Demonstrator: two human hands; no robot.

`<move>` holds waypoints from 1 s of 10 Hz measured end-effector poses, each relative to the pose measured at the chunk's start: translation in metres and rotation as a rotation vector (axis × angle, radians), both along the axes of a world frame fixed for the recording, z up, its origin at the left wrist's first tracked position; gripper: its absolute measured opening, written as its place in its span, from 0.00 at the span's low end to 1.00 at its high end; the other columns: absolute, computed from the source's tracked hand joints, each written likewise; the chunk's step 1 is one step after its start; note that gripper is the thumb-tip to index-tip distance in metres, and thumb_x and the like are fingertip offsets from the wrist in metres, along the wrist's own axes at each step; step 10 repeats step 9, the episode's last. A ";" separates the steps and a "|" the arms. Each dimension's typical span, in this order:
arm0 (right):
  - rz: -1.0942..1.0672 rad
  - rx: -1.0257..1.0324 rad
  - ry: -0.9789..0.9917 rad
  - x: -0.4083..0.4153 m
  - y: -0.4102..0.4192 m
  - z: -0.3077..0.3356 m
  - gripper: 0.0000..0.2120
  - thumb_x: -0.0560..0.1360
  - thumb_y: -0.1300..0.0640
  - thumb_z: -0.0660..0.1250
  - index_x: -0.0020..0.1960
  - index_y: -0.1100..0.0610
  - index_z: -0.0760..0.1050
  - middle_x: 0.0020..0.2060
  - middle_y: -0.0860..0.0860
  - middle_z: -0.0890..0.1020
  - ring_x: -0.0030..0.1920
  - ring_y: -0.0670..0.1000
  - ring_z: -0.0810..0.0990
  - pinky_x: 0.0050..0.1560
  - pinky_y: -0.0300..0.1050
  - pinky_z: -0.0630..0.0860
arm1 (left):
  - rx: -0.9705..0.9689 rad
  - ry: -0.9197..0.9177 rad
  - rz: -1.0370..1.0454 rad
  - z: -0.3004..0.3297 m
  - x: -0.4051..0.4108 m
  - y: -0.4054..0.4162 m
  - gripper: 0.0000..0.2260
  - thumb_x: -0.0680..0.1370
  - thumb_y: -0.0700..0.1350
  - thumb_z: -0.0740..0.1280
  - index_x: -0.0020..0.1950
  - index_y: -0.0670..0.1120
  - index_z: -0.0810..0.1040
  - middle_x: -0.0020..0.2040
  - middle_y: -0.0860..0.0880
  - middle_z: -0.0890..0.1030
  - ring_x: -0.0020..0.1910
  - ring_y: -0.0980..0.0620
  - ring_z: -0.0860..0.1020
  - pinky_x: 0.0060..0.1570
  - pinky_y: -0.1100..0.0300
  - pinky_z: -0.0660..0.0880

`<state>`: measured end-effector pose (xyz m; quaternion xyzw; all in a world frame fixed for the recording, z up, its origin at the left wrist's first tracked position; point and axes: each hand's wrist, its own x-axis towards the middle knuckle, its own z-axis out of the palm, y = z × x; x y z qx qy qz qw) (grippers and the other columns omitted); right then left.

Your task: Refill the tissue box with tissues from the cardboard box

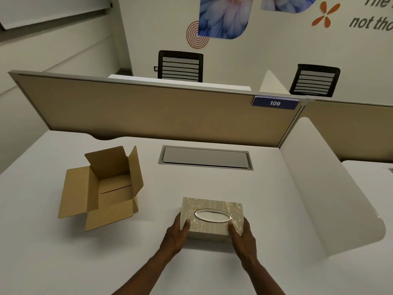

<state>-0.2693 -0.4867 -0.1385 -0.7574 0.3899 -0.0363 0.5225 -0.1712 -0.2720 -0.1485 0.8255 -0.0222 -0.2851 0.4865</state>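
Tissue box (211, 218) sits on the white desk (265, 188) at 6 o'clock, near the front edge. Left hand (177, 235) and right hand (242, 235) clamp its two short ends, thumbs laid on the patterned top beside the oval opening (213, 215). Judgement: keep pressure even and the box level while handling. Cardboard box (106, 188) stands at 9 o'clock, flaps open, no tissues visible inside. Cable hatch (205, 157) lies at 12 o'clock, flush; nothing obstructs the path between them.

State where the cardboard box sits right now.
In the head view, the cardboard box sits open on the white desk, left of the tissue box.
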 end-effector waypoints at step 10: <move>0.242 -0.728 -0.113 0.025 -0.008 0.021 0.41 0.79 0.38 0.63 0.83 0.55 0.51 0.82 0.56 0.56 0.83 0.56 0.51 0.80 0.53 0.54 | 0.272 -0.538 -0.122 0.030 0.023 -0.006 0.36 0.82 0.60 0.60 0.83 0.51 0.46 0.83 0.51 0.48 0.82 0.50 0.47 0.78 0.53 0.55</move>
